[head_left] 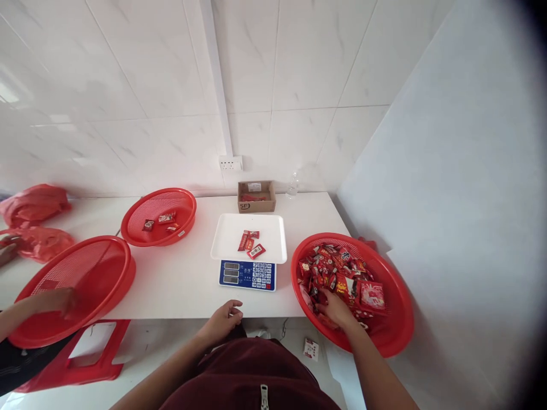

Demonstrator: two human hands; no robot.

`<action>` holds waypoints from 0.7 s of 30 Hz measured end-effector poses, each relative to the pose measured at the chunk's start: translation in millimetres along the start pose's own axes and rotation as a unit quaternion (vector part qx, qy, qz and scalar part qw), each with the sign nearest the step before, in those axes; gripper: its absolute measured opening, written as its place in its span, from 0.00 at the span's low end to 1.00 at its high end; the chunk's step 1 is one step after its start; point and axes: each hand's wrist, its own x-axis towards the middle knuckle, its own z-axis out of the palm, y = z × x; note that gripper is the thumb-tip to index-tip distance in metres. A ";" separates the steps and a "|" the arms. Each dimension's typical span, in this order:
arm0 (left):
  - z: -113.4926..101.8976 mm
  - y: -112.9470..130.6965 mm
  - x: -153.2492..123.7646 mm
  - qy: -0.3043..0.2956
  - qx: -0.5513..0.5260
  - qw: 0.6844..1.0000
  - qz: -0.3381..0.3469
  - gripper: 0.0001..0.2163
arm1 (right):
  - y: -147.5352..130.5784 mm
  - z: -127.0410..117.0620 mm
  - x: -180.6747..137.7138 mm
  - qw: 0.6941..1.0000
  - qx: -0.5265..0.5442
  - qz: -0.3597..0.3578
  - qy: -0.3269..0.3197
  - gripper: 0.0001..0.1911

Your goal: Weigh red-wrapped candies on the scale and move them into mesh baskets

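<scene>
Right hand (335, 310) dipped among candy packets (347, 287), its fingertips partly hidden by them, so whether it had closed on one I cannot tell. The packets lay heaped around and under those fingers, touching them, in a red basket (399, 327) to the right of the scale (248, 276). Close to that hand, on its side away from the scale, sat a red packet with yellow lettering, and farther from the scale lay a square pink packet (372, 296).

Left hand (226, 319) hung in front of the scale, near the front edge of the table (171, 296), loosely curled and released, well apart from the heap. On the scale's white tray (224, 239) rested a few small red candies (257, 251).

Behind the scale stood a cardboard box (257, 203), with a clear bottle (292, 187) to the right of it, still behind the scale. Left of the scale and set back was a second basket (187, 228) holding three packets; farther left of the scale, nearer the front, another person's hand (62, 300) reached inside a third basket (123, 285). Farthest left of the scale lay red plastic bags (34, 206).
</scene>
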 end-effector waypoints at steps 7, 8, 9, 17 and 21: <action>3.3 -12.4 -4.5 0.013 -0.021 1.000 -0.010 0.29 | -11.3 6.8 3.8 0.999 -0.028 0.023 -0.008 0.29; 2.8 -13.5 -5.1 0.012 -0.021 1.000 -0.011 0.29 | -13.2 5.9 4.2 0.999 -0.032 0.029 -0.008 0.27; 1.9 -14.0 -5.8 0.010 -0.020 1.000 -0.011 0.29 | -14.9 4.9 4.4 0.999 -0.036 0.033 -0.007 0.26; -19.3 -8.2 -4.1 0.011 -0.008 1.000 0.012 0.26 | -20.3 -3.4 1.1 0.993 -0.003 0.053 0.103 0.23; -31.2 -10.6 -0.6 0.016 -0.014 1.000 0.017 0.24 | -46.0 -16.9 -3.3 0.978 0.043 0.018 0.203 0.24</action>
